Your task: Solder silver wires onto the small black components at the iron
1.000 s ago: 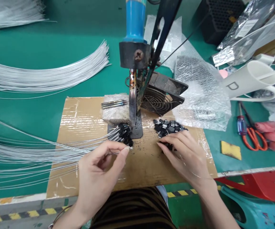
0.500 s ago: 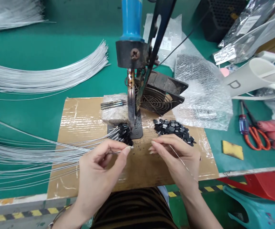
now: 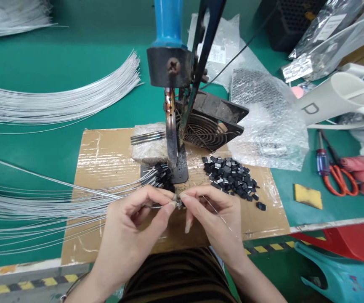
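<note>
My left hand (image 3: 131, 227) pinches the end of a thin silver wire (image 3: 152, 206) over the cardboard pad (image 3: 106, 168). My right hand (image 3: 215, 216) pinches a small black part (image 3: 179, 203) and holds it against that wire end; the two hands' fingertips meet there. A strand of solder wire (image 3: 219, 214) lies across my right hand. A pile of small black parts (image 3: 230, 174) sits just right of my hands. Wires tipped with black parts (image 3: 163, 176) lie fanned at the foot of the blue-handled soldering iron (image 3: 171, 105).
Bundles of silver wires (image 3: 43, 101) cover the green mat to the left. A small fan (image 3: 210, 122) stands behind the iron, bubble wrap (image 3: 264, 122) beside it. A white cup (image 3: 336, 101), scissors (image 3: 335, 176) and a yellow sponge (image 3: 308, 195) lie right.
My right hand left the pile of black parts and moved left to meet my left hand at the wire end. My left hand stayed almost still.
</note>
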`<state>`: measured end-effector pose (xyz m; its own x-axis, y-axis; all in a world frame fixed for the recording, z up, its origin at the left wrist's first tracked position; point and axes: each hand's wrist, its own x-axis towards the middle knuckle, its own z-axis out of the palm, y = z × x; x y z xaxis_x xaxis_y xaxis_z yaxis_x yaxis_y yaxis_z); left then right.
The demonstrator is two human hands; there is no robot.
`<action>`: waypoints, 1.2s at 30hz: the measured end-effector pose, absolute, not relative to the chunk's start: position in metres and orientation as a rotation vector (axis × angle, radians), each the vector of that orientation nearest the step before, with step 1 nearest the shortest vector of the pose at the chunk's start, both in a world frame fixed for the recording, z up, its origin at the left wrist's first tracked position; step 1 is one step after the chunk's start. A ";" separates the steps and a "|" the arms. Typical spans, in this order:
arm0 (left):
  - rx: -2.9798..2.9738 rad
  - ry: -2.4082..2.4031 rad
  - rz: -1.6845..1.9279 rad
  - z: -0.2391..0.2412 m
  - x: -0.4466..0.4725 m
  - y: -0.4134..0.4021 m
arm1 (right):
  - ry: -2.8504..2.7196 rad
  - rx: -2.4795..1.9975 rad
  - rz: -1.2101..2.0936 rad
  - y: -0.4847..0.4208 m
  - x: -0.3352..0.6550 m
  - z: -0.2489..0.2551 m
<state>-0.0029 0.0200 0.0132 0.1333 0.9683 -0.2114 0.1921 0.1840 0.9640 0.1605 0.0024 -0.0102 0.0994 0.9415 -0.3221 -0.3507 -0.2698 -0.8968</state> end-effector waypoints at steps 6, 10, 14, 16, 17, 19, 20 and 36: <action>1.255 1.300 0.875 0.013 -0.003 0.021 | -0.667 -1.220 1.465 0.002 0.159 -0.012; 1.185 1.346 0.848 0.017 0.001 0.021 | -0.650 -1.205 1.459 0.001 0.159 -0.013; 1.061 1.384 0.862 0.023 0.008 0.020 | -0.646 -1.202 1.470 0.000 0.159 -0.011; 1.042 1.389 0.867 0.023 0.009 0.019 | -0.647 -1.196 1.480 0.000 0.159 -0.011; 1.046 1.388 0.868 0.023 0.009 0.019 | -0.648 -1.192 1.486 0.000 0.159 -0.011; 1.072 1.389 0.873 0.021 0.008 0.019 | -0.645 -1.187 1.494 0.001 0.159 -0.012; 1.095 1.383 0.872 0.019 0.007 0.019 | -0.641 -1.187 1.496 0.002 0.159 -0.012; 1.212 1.338 0.882 0.010 0.007 0.027 | -1.096 -1.369 1.125 -0.007 0.166 -0.021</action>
